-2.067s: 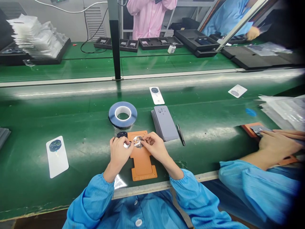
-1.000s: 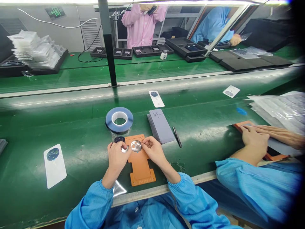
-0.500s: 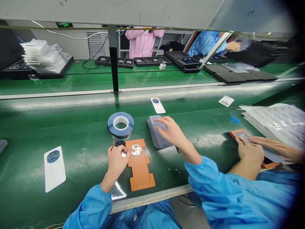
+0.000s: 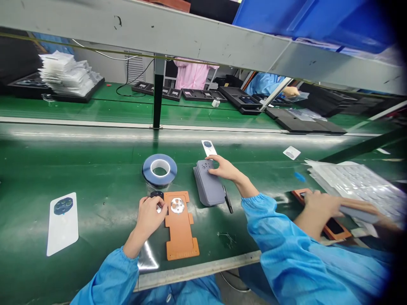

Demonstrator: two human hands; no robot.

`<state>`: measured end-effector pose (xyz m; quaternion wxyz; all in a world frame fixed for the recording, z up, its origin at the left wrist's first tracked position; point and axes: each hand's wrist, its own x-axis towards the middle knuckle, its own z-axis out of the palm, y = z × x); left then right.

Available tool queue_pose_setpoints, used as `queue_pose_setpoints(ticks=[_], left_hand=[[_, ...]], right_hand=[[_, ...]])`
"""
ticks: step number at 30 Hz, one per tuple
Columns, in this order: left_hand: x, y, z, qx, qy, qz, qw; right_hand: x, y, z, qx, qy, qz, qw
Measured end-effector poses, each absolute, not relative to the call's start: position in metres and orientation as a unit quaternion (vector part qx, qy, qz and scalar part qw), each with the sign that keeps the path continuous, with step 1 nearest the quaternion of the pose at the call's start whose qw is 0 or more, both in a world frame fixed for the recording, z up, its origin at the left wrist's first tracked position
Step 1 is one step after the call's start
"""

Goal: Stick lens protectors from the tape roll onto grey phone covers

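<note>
My left hand (image 4: 151, 215) is closed in a pinch at the left edge of an orange jig (image 4: 182, 237), which bears a silvery round piece with holes. What the fingertips hold is hidden. A dark round piece (image 4: 157, 194) shows just beyond them, below a roll of blue tape (image 4: 146, 170) with a white core. My right hand (image 4: 225, 168) is over a stack of grey phone back panels (image 4: 210, 188), thumb and forefinger apart near the holes at its top end. A black pen-like tool (image 4: 228, 200) lies beside the stack.
White cards with dark round stickers lie left (image 4: 63, 228) and behind the stack (image 4: 209, 148). At right, a co-worker's hands (image 4: 321, 209) work over another orange jig (image 4: 338, 233), near clear plastic sheets (image 4: 359, 182). A metal shelf beam (image 4: 197, 42) crosses overhead.
My view has tilted upward. My right hand has drawn its fingers nearer the top end of the stack, uncovering the black tool. The co-worker's hands have lifted a grey panel off their jig.
</note>
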<state>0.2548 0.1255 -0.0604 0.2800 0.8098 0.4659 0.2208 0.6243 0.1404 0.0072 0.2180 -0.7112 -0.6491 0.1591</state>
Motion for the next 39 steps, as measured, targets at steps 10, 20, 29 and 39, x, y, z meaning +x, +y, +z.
queue_pose_setpoints(ticks=[10, 20, 29, 39], left_hand=[[0.251, 0.130, -0.055, 0.806, 0.457, 0.194, 0.323], [0.245, 0.134, -0.035, 0.803, 0.421, 0.159, 0.391], [0.244, 0.134, -0.035, 0.800, 0.416, 0.157, 0.401], [0.247, 0.133, -0.045, 0.839, 0.418, 0.142, 0.318]], right_hand=[[0.565, 0.070, 0.085, -0.641, -0.562, 0.291, 0.434], [0.462, 0.042, -0.002, -0.595, -0.524, 0.436, 0.425], [0.464, 0.036, -0.008, -0.588, -0.653, 0.304, 0.369], [0.454, 0.040, -0.043, -0.616, -0.746, 0.098, 0.236]])
